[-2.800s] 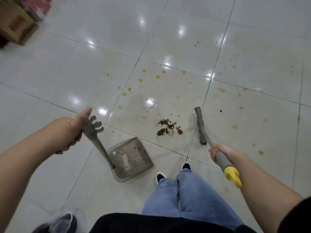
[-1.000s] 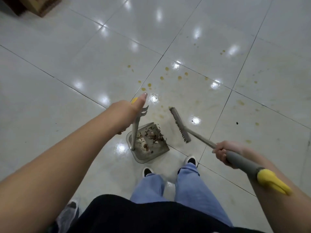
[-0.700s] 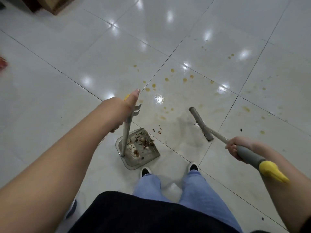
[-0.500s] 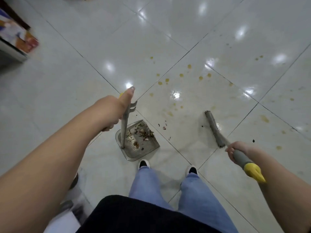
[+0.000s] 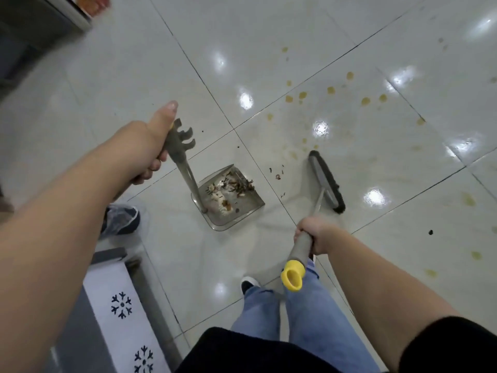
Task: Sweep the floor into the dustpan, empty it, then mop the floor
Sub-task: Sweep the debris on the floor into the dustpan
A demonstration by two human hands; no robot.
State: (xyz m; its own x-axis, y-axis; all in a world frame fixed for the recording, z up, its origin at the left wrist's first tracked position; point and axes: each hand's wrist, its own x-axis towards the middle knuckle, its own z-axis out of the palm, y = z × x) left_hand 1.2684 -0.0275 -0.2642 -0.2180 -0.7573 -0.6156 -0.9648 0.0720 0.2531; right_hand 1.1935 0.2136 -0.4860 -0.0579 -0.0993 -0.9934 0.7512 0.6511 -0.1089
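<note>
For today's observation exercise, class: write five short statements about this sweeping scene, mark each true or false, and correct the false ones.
1. The left hand grips the dustpan handle. True.
2. The dustpan is empty. False: brown and pale debris lies in it.
3. The right hand holds the broom by its grey grip, above the yellow cap. True.
4. All the crumbs are collected. False: a few crumbs lie on the floor between dustpan and broom head.
5. The tiles are spotless. False: yellowish stains dot them.
</note>
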